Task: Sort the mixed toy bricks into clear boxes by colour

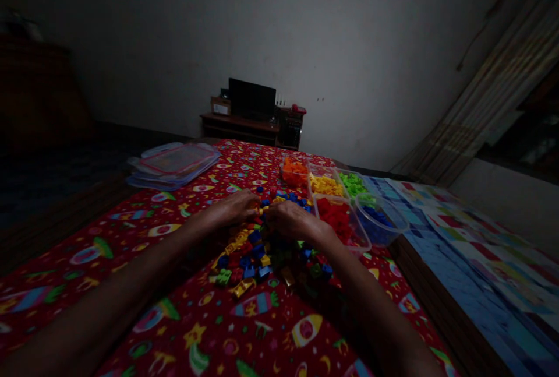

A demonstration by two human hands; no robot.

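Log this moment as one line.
left hand: at brick pile; right hand: at brick pile; tubs: right of pile, one colour each; lids: stacked left; grip: unclear

A mixed-up pile of toy blocks

The pile [255, 249] of little blocks was messy and spread out around the middle of the frame. It had red, blue, yellow and green ones all jumbled together. A bumpy green block [223, 276] lay at its lower left edge. A yellow block [243, 288], longer than it was wide, lay slanted at the bottom. A light blue block [264, 272] sat a bit right of that. Near the lower right edge was a dark blue block [326, 271]. Shadow made the pile's right part hard to see.
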